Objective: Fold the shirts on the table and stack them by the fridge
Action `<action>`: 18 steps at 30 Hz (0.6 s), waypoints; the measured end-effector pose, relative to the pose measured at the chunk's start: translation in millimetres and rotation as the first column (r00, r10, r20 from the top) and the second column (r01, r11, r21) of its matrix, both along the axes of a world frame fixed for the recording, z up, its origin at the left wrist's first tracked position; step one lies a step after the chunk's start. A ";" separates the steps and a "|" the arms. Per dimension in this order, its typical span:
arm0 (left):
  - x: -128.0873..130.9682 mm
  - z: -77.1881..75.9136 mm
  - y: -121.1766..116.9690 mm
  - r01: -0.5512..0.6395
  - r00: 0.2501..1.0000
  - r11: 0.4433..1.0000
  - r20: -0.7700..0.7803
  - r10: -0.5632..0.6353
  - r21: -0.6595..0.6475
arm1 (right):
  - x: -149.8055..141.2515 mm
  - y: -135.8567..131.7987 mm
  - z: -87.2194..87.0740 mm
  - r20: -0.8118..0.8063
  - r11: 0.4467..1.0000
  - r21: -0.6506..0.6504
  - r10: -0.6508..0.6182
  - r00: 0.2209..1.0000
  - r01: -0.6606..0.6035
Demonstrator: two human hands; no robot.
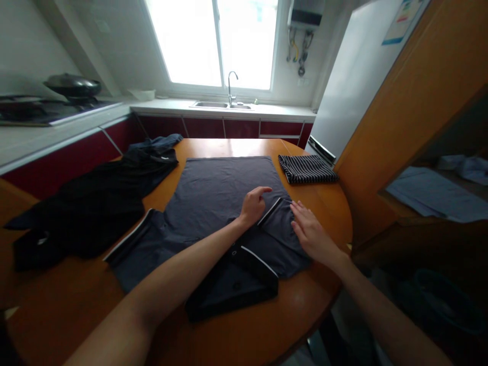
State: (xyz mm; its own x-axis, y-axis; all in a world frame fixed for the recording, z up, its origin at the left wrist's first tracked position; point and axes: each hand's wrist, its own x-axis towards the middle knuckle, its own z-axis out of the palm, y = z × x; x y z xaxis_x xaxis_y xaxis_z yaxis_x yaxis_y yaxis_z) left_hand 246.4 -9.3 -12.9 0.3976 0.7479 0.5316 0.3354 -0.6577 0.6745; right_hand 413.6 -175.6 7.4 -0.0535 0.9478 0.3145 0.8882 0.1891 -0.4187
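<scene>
A dark grey-blue polo shirt lies spread on the wooden table, its hem toward the window and its black collar toward me. The sleeve on the right is folded inward, so its black cuff with white trim rests on the body. The other sleeve sticks out to the left. My left hand is over the shirt's middle, one finger stretched to the right and the others partly hidden; nothing shows in it. Flat along the folded right edge rests my right hand, fingers stretched out.
A folded black-and-white striped garment lies at the table's far right. Dark clothes are heaped on the left. Beyond the round-edged table are a counter with a sink, a stove with a pan, and a fridge.
</scene>
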 end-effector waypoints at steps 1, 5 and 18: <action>-0.4 0.8 -2.4 0.035 0.999 0.999 -0.021 -0.034 0.027 | 3.5 10.5 -2.9 0.059 0.997 -0.075 0.034 0.998 -0.029; 0.3 1.4 -9.0 0.124 0.983 0.992 -0.135 -0.121 0.019 | 7.5 33.0 -15.4 0.191 0.956 -0.275 0.156 0.969 -0.099; -25.3 54.7 26.9 0.117 0.900 0.970 -0.390 -0.194 -0.211 | -44.5 110.2 68.7 -0.081 0.998 0.066 0.010 0.997 -0.005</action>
State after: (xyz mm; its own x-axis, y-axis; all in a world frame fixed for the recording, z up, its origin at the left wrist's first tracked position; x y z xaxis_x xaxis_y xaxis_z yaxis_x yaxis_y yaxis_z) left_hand 221.1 17.6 41.8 0.6686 0.7253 0.1639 0.5075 -0.6062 0.6124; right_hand 369.1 -65.4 76.1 -0.0323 0.9245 0.3797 0.8505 0.2250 -0.4755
